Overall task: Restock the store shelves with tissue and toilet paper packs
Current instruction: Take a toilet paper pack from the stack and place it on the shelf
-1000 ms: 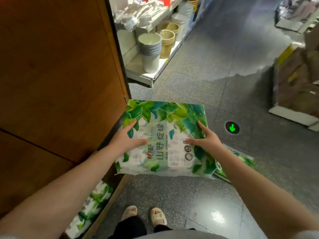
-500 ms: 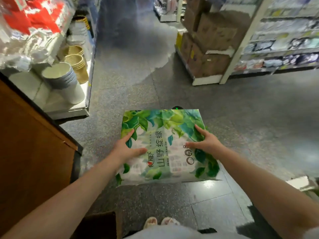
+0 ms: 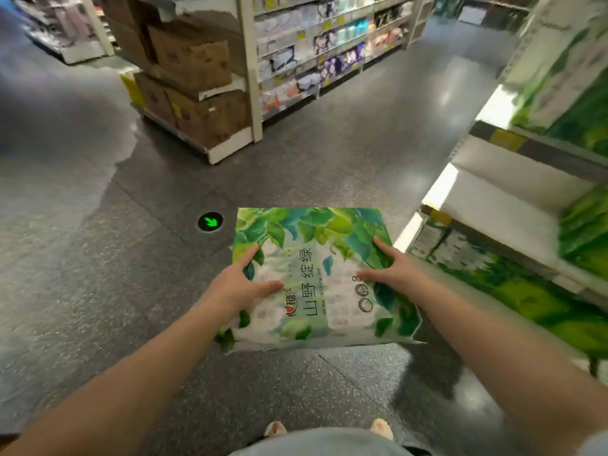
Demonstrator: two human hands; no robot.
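A flat tissue pack (image 3: 316, 258) printed with green leaves and Chinese lettering is carried level in front of me, above the floor. My left hand (image 3: 240, 283) grips its left edge, thumb across the top. My right hand (image 3: 391, 269) grips the right edge the same way. To the right stands a white shelf unit (image 3: 493, 199) with similar green-and-white packs (image 3: 539, 304) stacked on its lower levels and more packs (image 3: 572, 87) higher up.
Grey speckled floor (image 3: 98, 258) with a round green arrow marker (image 3: 210, 222). An end shelf stacked with brown cardboard boxes (image 3: 194, 83) stands ahead, and goods shelves (image 3: 329, 44) run behind it. My feet show at the bottom edge.
My view has swung to the right: the wooden cabinet and bucket shelf on the left have left view and the tissue shelf has come in at the right. Both hands keep hold of the pack.
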